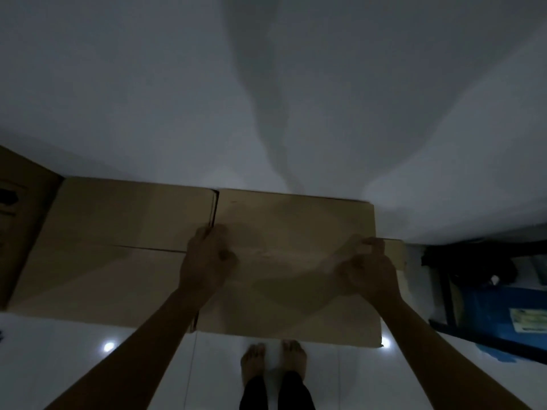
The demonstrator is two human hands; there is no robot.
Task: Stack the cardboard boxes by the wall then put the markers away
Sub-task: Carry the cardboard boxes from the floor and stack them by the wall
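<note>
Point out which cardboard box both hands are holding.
The right-hand cardboard box against the wall: the left hand grips its left edge, the right hand its right. The box beside it lies untouched.

- A plain white wall [148, 84] filled the upper part of the view, dim and crossed by soft grey shadows.
- The glossy white tiled floor [74, 365] below mirrored two small bright spots of light.
- At the right stood a dark-framed shelf [444, 291] holding a blue plastic bin [488, 309] with a pale label.
</note>
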